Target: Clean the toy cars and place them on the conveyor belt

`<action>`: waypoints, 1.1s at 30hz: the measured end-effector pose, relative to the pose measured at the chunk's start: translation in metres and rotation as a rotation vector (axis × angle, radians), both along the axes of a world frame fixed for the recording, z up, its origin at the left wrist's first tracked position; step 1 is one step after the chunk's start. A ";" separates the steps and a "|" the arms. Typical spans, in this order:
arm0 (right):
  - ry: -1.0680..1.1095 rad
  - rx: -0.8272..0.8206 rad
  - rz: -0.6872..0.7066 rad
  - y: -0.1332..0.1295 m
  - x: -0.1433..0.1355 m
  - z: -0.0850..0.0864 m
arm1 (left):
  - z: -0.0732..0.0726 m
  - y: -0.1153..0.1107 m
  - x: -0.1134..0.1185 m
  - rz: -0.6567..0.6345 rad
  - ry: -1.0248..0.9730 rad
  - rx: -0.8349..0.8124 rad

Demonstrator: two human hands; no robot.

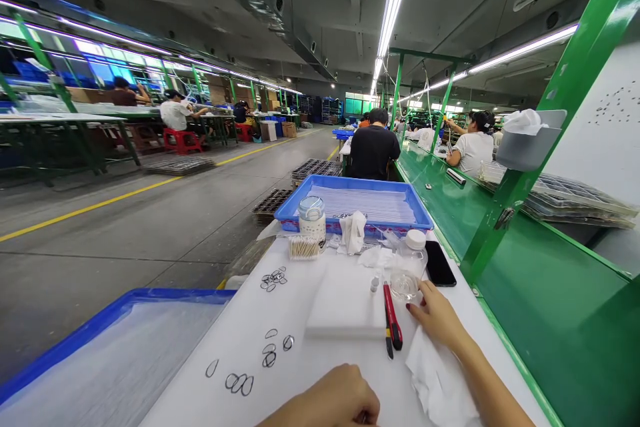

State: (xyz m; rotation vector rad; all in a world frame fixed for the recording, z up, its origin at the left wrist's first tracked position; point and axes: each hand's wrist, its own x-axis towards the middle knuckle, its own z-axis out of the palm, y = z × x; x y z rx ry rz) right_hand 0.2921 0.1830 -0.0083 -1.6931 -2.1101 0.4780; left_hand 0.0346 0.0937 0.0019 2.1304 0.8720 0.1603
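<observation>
My left hand (340, 395) is closed over the near part of the white table, its fingers curled under; what they hold, if anything, is hidden. My right hand (441, 312) has thumb and fingertips at the near right rim of a small clear dish (404, 285). Beneath the right wrist lies a crumpled white cloth (437, 373). To the left of the dish are a red utility knife (393, 317), a dark-bladed tool (389, 345), a small vial (375, 284) and a white foam pad (345, 303). Thin dark rings (240, 384) lie in groups farther left.
Behind the dish stand a clear bottle with a white cap (414, 250) and a black phone (441, 263). Cotton swabs (304, 248) and a jar (312, 217) are near the blue tray (355, 203). A green post (520, 180) rises at right. Other people sit at benches.
</observation>
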 end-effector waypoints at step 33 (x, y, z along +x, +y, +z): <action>-0.011 0.012 0.005 0.001 0.002 -0.004 | -0.005 0.000 0.000 -0.009 -0.044 0.050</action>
